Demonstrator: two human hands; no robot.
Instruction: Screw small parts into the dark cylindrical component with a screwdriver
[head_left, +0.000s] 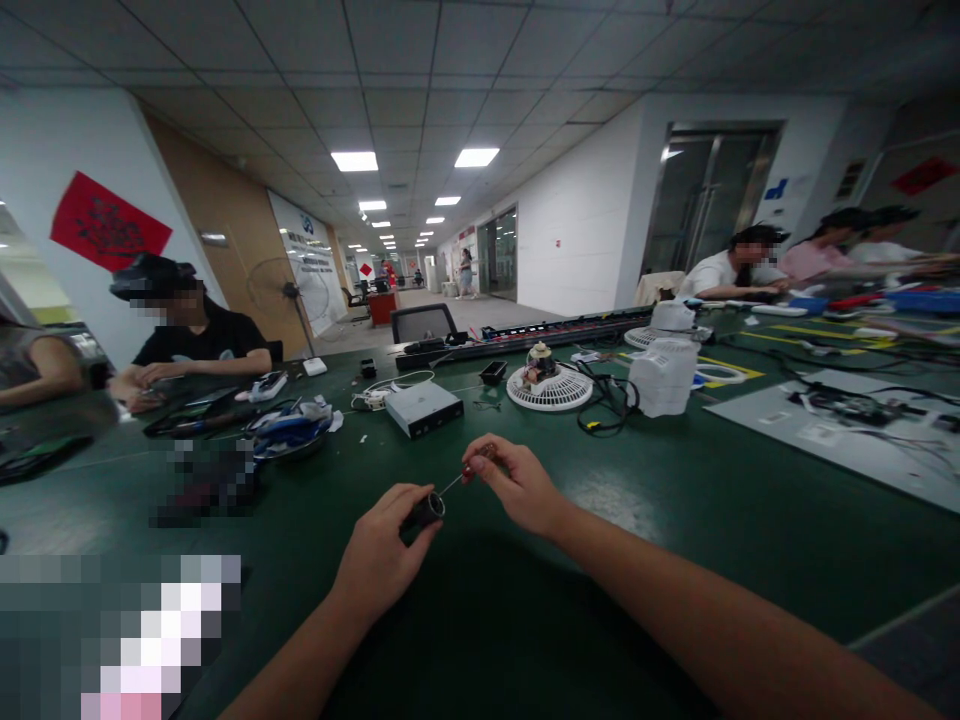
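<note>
My left hand [386,540] is closed around a small dark cylindrical part [428,510], its round open end turned toward my right hand. Between the fingertips of my right hand [517,485] is a screwdriver [480,459] with a reddish, see-through handle. Its thin shaft points down and left to the end of the dark cylinder; whether the tip touches inside cannot be made out. Just beyond my hands on the green table [517,620] lies a silver optical drive [424,408]. A white fan grille [550,388] with a motor on it sits farther back.
A white plastic housing [661,375] and black cables [604,405] stand right of the grille. A small black tray [493,373] lies behind the drive. At far right is a grey panel [847,430] with electronics. A blue bundle [296,428] lies left, near a seated person [199,330].
</note>
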